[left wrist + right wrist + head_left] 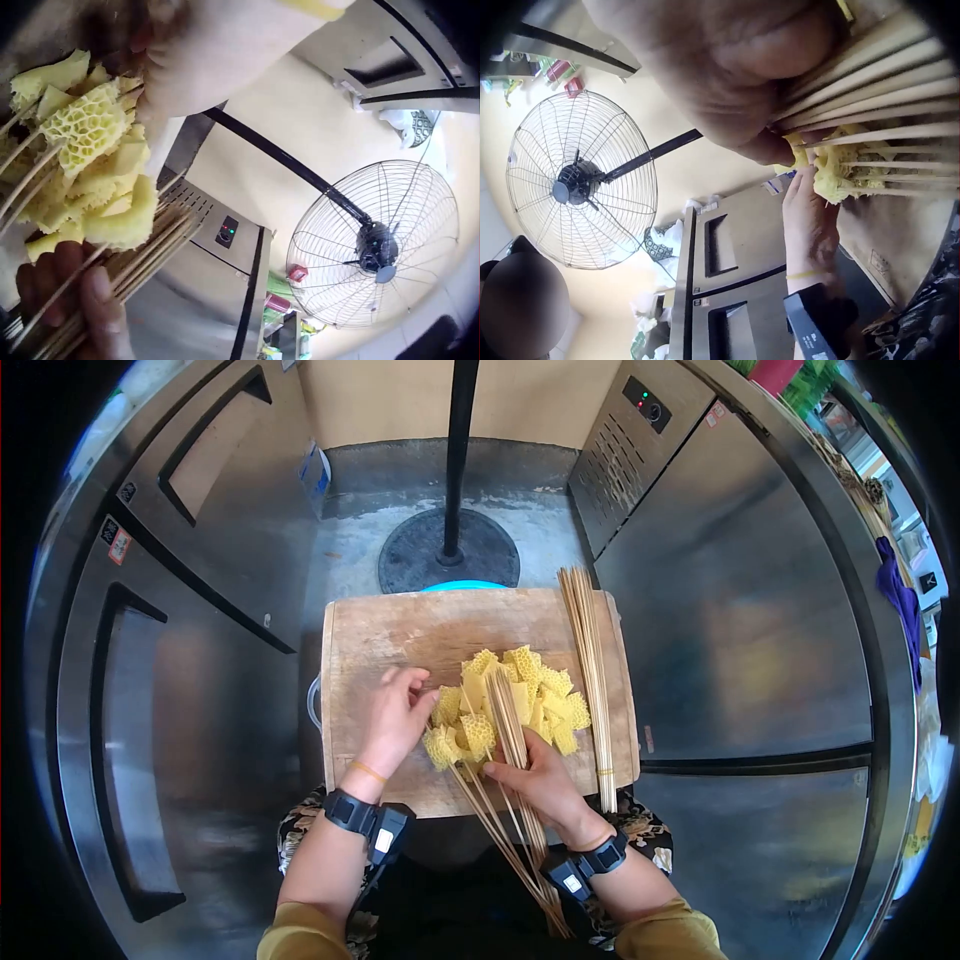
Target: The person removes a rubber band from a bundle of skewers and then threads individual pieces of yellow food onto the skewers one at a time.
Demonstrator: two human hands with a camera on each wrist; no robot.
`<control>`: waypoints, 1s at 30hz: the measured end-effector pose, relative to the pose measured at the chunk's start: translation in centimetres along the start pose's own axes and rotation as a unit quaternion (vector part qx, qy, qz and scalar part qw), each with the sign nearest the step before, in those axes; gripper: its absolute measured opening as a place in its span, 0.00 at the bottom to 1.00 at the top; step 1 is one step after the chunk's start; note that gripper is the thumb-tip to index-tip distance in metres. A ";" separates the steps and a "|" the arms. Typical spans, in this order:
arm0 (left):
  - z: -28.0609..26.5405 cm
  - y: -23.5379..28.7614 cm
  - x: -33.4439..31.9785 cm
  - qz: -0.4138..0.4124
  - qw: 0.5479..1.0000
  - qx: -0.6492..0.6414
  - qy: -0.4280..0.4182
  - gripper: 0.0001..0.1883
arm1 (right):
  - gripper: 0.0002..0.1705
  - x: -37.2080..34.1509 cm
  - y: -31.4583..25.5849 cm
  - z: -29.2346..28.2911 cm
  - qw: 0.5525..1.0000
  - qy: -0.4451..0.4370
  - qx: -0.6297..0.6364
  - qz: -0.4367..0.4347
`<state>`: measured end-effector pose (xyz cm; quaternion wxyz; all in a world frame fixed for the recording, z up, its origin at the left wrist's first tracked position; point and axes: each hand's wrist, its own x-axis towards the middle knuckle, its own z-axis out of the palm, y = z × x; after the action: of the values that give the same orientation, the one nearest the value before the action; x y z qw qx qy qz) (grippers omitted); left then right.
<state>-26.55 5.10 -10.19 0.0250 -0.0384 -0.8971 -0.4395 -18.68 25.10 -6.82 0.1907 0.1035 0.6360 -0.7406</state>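
Observation:
A heap of yellow honeycomb tripe pieces [535, 695] lies on a wooden board [380, 630]. My right hand [545, 780] grips a bundle of thin bamboo skewers [505, 715], whose upper ends overlap the heap. Seen from the left wrist, its thumb [101, 296] presses along the skewers. At the heap's left edge is my left hand [393, 715], fingers loosely bent and a gap showing beside the thumb. Several skewers [485, 810] run from tripe at the lower left towards my lap; in the left wrist view their tips meet a honeycomb piece [86, 131].
A larger skewer bundle [590, 690], banded near its lower end, lies along the board's right side. Steel cabinets stand left [215, 690] and right [750, 610]. Beyond the board rises a black pole [459, 460] on a round base; the wrist views show a wire-caged fan [375, 247].

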 end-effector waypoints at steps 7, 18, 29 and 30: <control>1.8 0.0 0.1 -0.036 0.995 0.071 -0.056 0.13 | 0.19 -0.7 -0.6 -0.5 0.991 -0.032 0.125 0.038; 1.8 -1.6 1.1 -0.047 0.970 -0.236 0.021 0.05 | 0.16 -0.5 -0.9 -0.9 0.991 -0.062 0.103 0.058; -1.6 1.6 0.7 -0.097 0.924 -0.370 0.001 0.08 | 0.16 -0.2 -0.8 0.3 0.995 -0.071 0.048 0.057; -1.6 1.9 0.7 -0.096 0.922 -0.375 -0.005 0.09 | 0.16 -0.2 -0.8 0.3 0.994 -0.073 0.052 0.062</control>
<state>-27.06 5.01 -7.70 -0.0386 0.0391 -0.6663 -0.7437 -18.81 24.92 -5.99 0.2765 0.0983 0.5735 -0.7648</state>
